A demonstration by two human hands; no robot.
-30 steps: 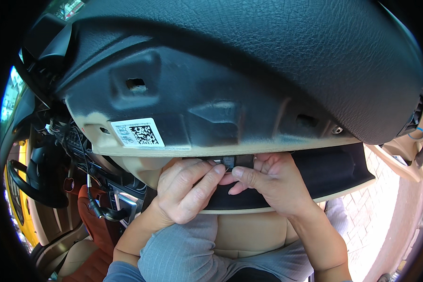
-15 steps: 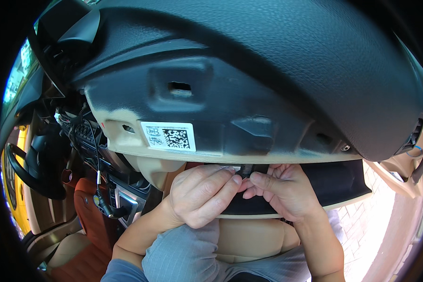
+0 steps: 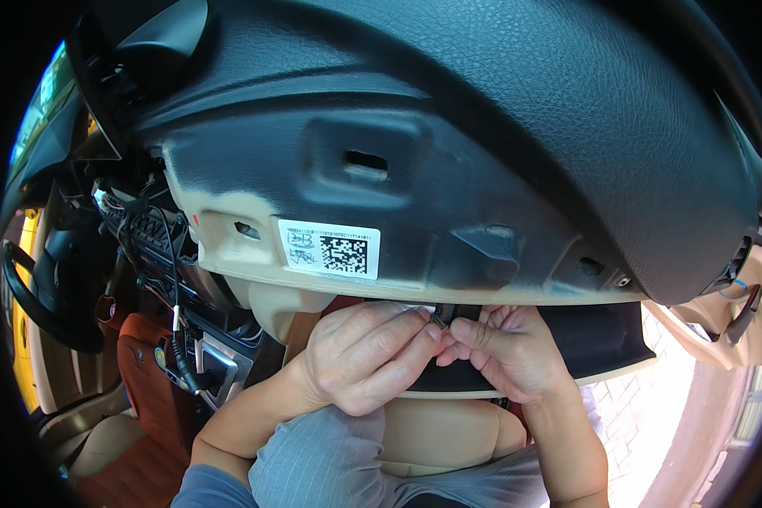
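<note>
My left hand (image 3: 368, 351) is closed, with thumb and forefinger pinched at a small black part (image 3: 459, 311) just under the dashboard's lower edge. My right hand (image 3: 512, 351) meets it from the other side, thumb and forefinger pressed on the same part. The fingertips of both hands nearly touch and cover most of it, so its exact kind cannot be made out. A bit of white shows beside the left fingertips. Behind and below the hands, the glove box (image 3: 597, 339) hangs open with a dark inside and a pale rim.
Above the hands stretches the dark dashboard panel (image 3: 381, 216) with slots and a white label (image 3: 330, 249). Left of it, loose wires and a black cable (image 3: 179, 347) hang by the centre console. Further left are a steering wheel (image 3: 46, 300) and reddish-brown seat (image 3: 148, 364). An open door (image 3: 711, 326) stands right.
The view has shifted slightly, so the dashboard sits a little lower and further right. Both hands stay pinched at the black part, with a slight shift of the fingertips.
</note>
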